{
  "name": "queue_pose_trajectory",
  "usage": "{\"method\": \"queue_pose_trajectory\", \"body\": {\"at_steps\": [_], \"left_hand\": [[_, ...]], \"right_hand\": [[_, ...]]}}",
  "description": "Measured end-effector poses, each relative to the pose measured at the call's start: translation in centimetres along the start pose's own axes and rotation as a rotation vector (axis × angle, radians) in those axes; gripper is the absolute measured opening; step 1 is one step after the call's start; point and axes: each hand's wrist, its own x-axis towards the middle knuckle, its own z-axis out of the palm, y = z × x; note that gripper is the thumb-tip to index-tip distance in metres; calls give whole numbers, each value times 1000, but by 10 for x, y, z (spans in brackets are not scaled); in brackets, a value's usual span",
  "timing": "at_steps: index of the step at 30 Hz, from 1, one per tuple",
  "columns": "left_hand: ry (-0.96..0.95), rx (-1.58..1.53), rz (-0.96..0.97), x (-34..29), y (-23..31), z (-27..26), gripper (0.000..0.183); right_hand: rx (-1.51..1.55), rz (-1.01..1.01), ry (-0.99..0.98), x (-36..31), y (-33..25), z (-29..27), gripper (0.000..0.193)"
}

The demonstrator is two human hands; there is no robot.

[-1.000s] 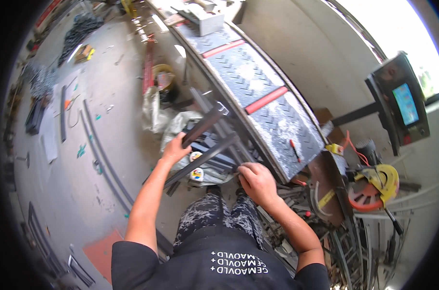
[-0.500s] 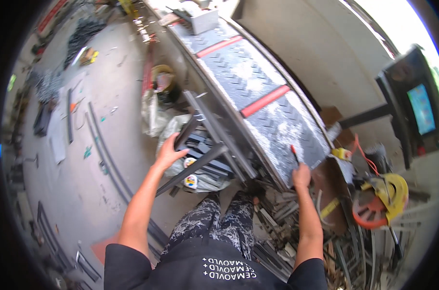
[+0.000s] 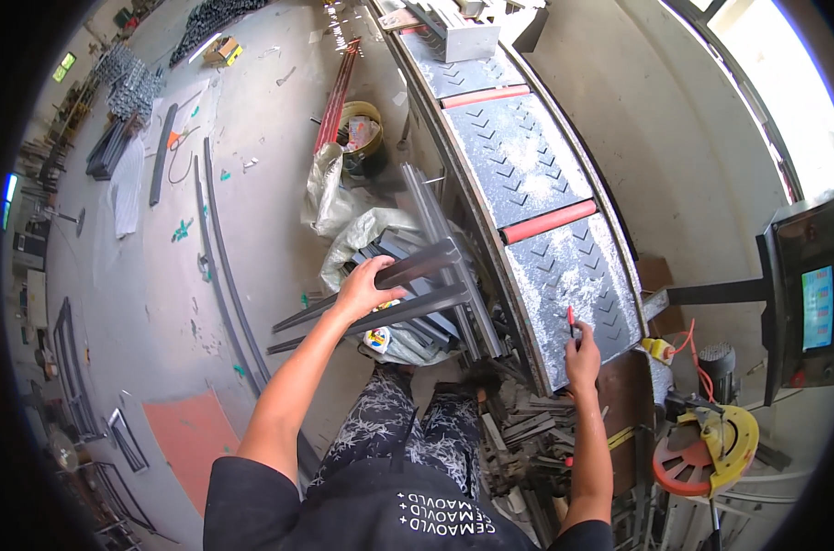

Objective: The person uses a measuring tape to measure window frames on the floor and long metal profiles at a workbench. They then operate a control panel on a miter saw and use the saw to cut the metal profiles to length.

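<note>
My left hand (image 3: 365,286) is closed around a dark metal profile bar (image 3: 419,264), whose far end meets two long profiles (image 3: 449,262) leaning along the workbench side. Just below it lies a second bar (image 3: 412,309), pointing the same way. My right hand (image 3: 582,360) grips a slim tool with a red end (image 3: 571,318) and a dark body, above the near end of the bench; its exact kind cannot be made out. Beneath the bars is a pale woven sack (image 3: 366,243) with more dark profile pieces (image 3: 426,332).
The long workbench (image 3: 536,156) has grey chevron matting, pale dust and red crossbars (image 3: 550,222). On the right are a yellow-and-red cutting saw (image 3: 701,450) and a monitor (image 3: 813,308). Metal offcuts (image 3: 531,427) pile by my feet. A bucket (image 3: 362,129) stands beyond the sack.
My left hand, open beside the bars before, has closed around the upper one, and that bar has shifted. My right hand still holds the red-ended tool over the bench. The view has turned.
</note>
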Motion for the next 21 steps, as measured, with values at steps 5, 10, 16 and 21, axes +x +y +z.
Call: {"method": "queue_pose_trajectory", "body": {"at_steps": [5,10,16,21], "left_hand": [[140,-3,110,-14,21,-11,85],[221,2,547,-62,86,-29,75],[230,-106,591,-107,116,-34,25],[86,-164,520,-117,98,-52,17]], "right_hand": [[676,-19,-351,-30,-114,-51,42],[790,-315,-480,-64,-218,-72,32],[763,-191,-631,-84,-291,-60,13],[572,-200,-780,-80,-316,-59,12]]}}
